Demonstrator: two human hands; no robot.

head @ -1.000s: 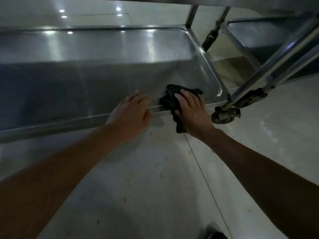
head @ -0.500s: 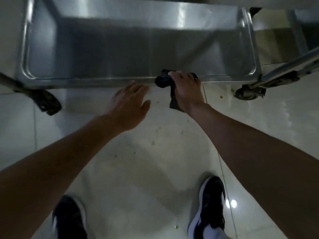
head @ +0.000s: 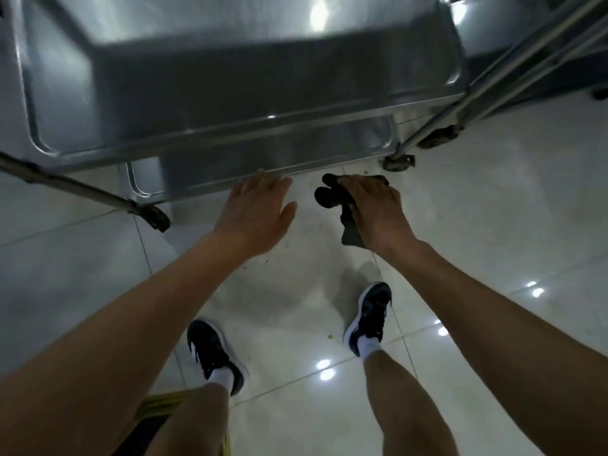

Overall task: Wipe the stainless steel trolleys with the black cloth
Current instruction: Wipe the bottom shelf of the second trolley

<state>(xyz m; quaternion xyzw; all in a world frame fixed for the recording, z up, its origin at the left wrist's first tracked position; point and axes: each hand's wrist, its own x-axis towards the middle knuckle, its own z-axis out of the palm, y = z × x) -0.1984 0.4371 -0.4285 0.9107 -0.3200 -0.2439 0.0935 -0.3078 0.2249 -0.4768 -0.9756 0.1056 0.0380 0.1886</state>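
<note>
The right hand (head: pixel 375 209) gripped the black cloth (head: pixel 332 197), fingers curled over it, with bunched folds sticking out left of the knuckles and a tail hanging below the palm. The cloth was held just off the trolley (head: pixel 230 103), in front of the near rim of its lower shelf (head: pixel 276 153) and above the floor (head: pixel 493 209). The left hand (head: pixel 256 213) was open, fingers straight, fingertips at that rim. Two black shoes (head: pixel 214 353) stood on the tiles below.

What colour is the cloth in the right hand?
Black: a crumpled black cloth gripped by the right hand, seen in the head view.
</note>
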